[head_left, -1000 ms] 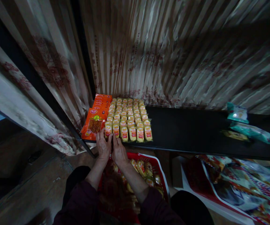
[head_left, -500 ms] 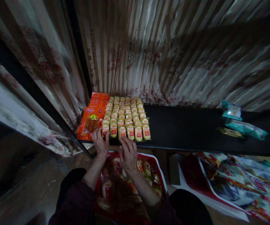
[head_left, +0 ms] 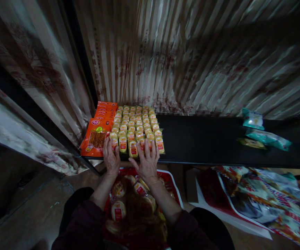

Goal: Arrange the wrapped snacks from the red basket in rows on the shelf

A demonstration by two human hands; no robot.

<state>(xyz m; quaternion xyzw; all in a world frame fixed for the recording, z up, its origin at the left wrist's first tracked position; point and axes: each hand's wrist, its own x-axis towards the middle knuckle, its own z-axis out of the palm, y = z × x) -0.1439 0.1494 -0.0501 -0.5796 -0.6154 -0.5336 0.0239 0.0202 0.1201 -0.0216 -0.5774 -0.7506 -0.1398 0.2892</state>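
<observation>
Small yellow wrapped snack cakes stand in tight rows on the black shelf, their red-and-white labels facing me. My left hand rests its fingertips against the leftmost front cake, partly covering it; its fingers are stretched out. With fingers spread, my right hand lies against several cakes at the front right and hides parts of them. Neither hand grips anything. Beside the rows on the left lie overlapping orange snack bags.
Under my forearms, a red basket with a white rim holds loose round wrapped cakes. Teal snack bags lie at the shelf's right. A second basket below is full of large bags. A black post and curtains bound the shelf.
My right hand has moved right along the front row, and its bunched fingers have spread flat over the cakes. My left hand stays at the leftmost cake. The view has shifted slightly.
</observation>
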